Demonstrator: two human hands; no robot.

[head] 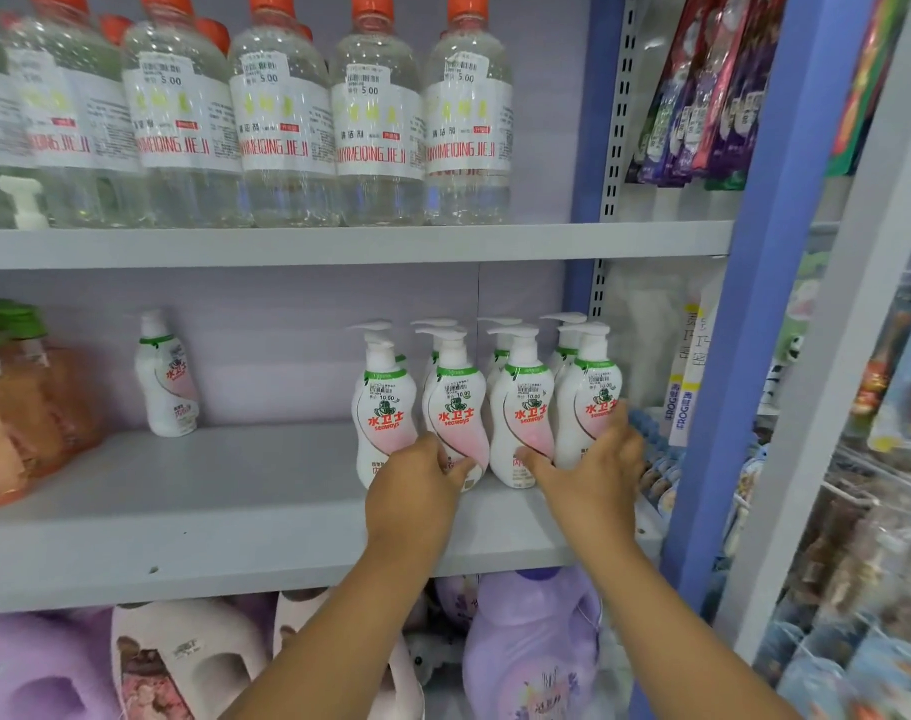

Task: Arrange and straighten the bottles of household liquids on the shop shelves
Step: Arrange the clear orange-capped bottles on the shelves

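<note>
Several white pump bottles with pink and green labels stand in two rows at the right end of the middle shelf (pixel 183 511). My left hand (pixel 417 491) grips the base of the second front bottle (pixel 456 407). My right hand (pixel 593 470) wraps around the base of the rightmost front bottle (pixel 591 397), its thumb touching the third front bottle (pixel 526 407). The leftmost front bottle (pixel 383 407) stands just left of my left hand. One more pump bottle (pixel 165 379) stands alone and tilted at the back left.
Clear orange-capped bottles (pixel 282 111) line the top shelf. Orange-tinted bottles with green caps (pixel 22 402) fill the middle shelf's left end. Purple and white detergent jugs (pixel 536 646) sit below. A blue upright (pixel 744 304) borders the shelf; hanging packets (pixel 703 90) lie beyond.
</note>
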